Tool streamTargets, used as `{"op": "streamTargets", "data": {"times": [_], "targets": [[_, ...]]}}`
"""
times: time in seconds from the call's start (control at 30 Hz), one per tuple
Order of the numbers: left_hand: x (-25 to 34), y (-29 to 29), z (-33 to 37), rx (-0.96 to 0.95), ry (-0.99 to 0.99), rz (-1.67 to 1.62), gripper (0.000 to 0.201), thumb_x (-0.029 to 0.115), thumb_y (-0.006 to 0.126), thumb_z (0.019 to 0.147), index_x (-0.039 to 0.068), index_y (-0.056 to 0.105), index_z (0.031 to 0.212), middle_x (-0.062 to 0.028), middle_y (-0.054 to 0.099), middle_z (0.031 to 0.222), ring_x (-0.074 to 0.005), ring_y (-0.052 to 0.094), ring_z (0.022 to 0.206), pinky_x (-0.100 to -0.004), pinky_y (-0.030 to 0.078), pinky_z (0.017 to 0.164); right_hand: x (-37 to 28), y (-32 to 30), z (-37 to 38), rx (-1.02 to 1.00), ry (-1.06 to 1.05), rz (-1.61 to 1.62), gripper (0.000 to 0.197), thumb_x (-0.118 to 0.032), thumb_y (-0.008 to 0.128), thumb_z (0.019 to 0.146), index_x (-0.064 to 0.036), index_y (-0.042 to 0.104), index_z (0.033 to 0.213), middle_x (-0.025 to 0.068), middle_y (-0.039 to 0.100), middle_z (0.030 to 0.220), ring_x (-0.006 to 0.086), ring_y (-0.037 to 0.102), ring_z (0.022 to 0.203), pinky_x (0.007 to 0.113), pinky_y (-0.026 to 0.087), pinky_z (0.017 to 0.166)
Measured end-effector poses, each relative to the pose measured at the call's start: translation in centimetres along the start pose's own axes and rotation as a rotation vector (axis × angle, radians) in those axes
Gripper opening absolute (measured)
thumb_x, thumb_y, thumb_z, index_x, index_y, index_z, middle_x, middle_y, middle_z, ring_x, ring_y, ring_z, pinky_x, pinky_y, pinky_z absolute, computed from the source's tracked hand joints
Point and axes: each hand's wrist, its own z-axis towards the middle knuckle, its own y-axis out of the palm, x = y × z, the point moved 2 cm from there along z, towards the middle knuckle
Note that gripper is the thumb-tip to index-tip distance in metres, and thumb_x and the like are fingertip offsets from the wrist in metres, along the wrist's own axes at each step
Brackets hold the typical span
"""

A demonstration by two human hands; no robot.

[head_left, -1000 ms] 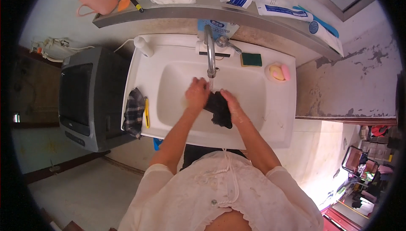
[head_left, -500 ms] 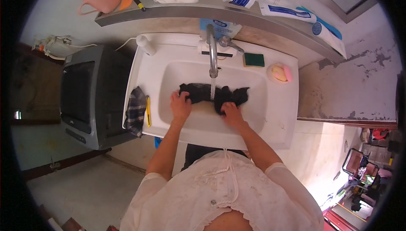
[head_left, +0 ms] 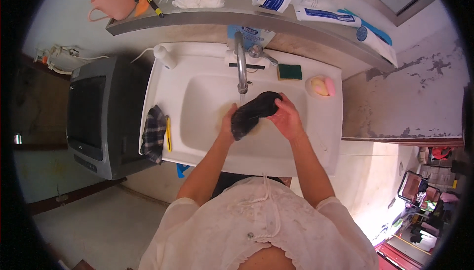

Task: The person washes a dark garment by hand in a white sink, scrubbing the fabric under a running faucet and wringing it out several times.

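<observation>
A wet, dark piece of cloth, shaped like a black sock (head_left: 254, 114), is held up over the white sink basin (head_left: 195, 122). My left hand (head_left: 228, 123) grips its lower left end, with the fingers mostly hidden behind the fabric. At the upper right end, my right hand (head_left: 287, 116) is closed on it, thumb and fingertips at the edge. The curved metal faucet (head_left: 241, 67) stands just above and behind the cloth, and a thin stream of water falls from its spout behind the cloth's left part.
A green-and-yellow sponge (head_left: 290, 72) and a soap dish (head_left: 321, 86) with soap sit on the right rear rim. On the left rim lie a plaid cloth (head_left: 154, 132) and a yellow cutter (head_left: 169, 134); a white bottle (head_left: 164, 56) stands behind. A metal shelf (head_left: 207, 17) runs above.
The black sock was spread low in the basin under the water; it is now lifted and stretched slantwise between both hands. My left hand moved right; my right hand moved up and slightly right.
</observation>
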Motion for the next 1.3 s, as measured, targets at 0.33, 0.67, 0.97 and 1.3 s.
{"op": "streamTargets", "data": {"times": [0.33,0.67,0.97,1.3], "targets": [[-7.4,7.6,-3.5,-0.250,1.019,1.889,0.024,0.027,0.064,0.075,0.005,0.055,0.072,-0.0137,0.054,0.070,-0.0308,0.054,0.067,-0.0380,0.046,0.061,12.2,-6.7,0.8,0.185,-0.027,-0.258,0.041,-0.041,0.041,0.087,-0.0122,0.049,0.115,0.0038,0.047,0.122,0.0196,0.047,0.105,0.039,0.041,0.089],[2.3,0.0,1.5,0.755,0.914,1.779,0.021,0.027,0.053,0.085,0.007,0.054,0.078,-0.0175,0.053,0.080,-0.0369,0.055,0.068,-0.0463,0.045,0.058,5.7,-1.7,1.4,0.268,0.160,0.026,0.030,-0.028,0.055,0.084,-0.0079,0.053,0.106,0.0019,0.058,0.097,0.0147,0.055,0.090,0.028,0.044,0.080],[4.3,-10.3,0.1,0.755,0.806,1.846,0.032,0.010,0.064,0.070,0.008,0.049,0.098,-0.0203,0.048,0.099,-0.0394,0.040,0.103,-0.0430,0.035,0.089,9.7,-8.9,2.4,0.255,-0.282,-1.579,0.033,-0.023,0.063,0.073,-0.0021,0.056,0.099,0.0137,0.056,0.105,0.0304,0.051,0.099,0.037,0.039,0.088],[3.3,-14.8,0.7,0.802,0.645,1.005,0.050,0.030,0.064,0.073,0.006,0.048,0.114,-0.0166,0.054,0.107,-0.0335,0.047,0.102,-0.0405,0.039,0.090,4.5,5.0,0.2,-0.242,0.347,-0.242,0.041,-0.026,0.057,0.083,0.0019,0.047,0.111,0.0108,0.058,0.103,0.0235,0.059,0.088,0.031,0.046,0.078]]}}
